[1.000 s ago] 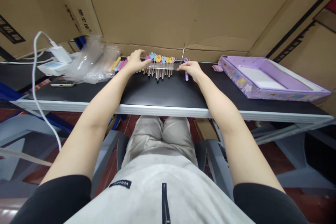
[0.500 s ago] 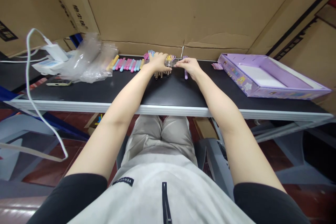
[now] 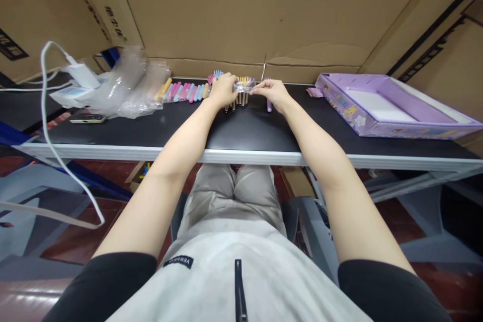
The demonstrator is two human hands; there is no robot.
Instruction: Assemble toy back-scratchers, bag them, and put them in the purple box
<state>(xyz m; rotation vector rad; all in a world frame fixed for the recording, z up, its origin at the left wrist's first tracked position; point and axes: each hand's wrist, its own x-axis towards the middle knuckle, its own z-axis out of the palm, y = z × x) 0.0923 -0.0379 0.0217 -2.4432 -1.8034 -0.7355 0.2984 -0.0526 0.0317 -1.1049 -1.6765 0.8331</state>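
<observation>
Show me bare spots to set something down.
Bare tabletop: between the front metal edge and the metal-shafted pieces; also between the right hand and purple box, apart from a pink packet. Crowded: back left, with plastic bags and colored handles.

The table (image 3: 256, 131) looks smooth with a faint sheen, its edge (image 3: 256, 157) ridged metal. On the table, the wrap (image 3: 242, 88) is glossy clear plastic, the rods (image 3: 243, 101) shiny and metallic, the handles (image 3: 184, 91) smooth plastic. At its left, the bags (image 3: 130, 88) are crinkled, glossy film; at its right, the box (image 3: 349, 108) is printed card, lightly glossy. Behind it, the wall (image 3: 211, 10) is matt cardboard.
</observation>
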